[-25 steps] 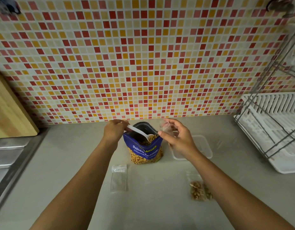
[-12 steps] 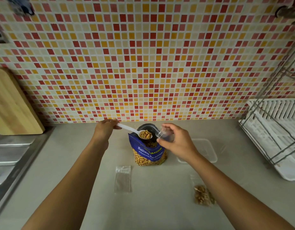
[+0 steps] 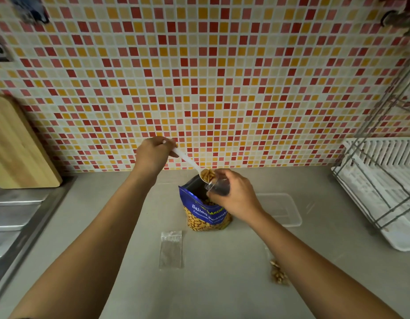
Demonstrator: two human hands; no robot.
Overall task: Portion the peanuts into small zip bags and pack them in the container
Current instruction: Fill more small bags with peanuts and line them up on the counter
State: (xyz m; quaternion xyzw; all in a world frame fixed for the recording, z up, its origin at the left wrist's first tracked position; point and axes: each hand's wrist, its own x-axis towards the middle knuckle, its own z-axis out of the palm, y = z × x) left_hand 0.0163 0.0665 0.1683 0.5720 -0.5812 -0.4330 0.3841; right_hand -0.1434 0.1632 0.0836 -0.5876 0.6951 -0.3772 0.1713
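One spoonful of peanuts [image 3: 208, 175] has risen from the peanut pouch [image 3: 205, 211] to the zip bag [image 3: 217, 188]; left fingers [image 3: 168, 144] pinch the spoon [image 3: 188, 160], right fingers [image 3: 227, 174] pinch the bag open for pouring.

The peanut bag [image 3: 206, 212] stands upright at the centre of the surface [image 3: 222, 293]. The container [image 3: 289, 217] sits to its right. An empty zip bag [image 3: 171, 249] lies flat in front of the peanut bag, slightly left. A filled zip bag [image 3: 277, 275] lies front right, partly hidden; its outline cannot be confirmed. The spoon [image 3: 188, 161], in the left hand [image 3: 153, 155], and a third zip bag [image 3: 216, 187], in the right hand [image 3: 236, 199], are above the peanut bag's mouth. The sink [image 3: 15, 215] is far left, the cutting board [image 3: 17, 146] behind it, the dish rack [image 3: 383, 180] far right.
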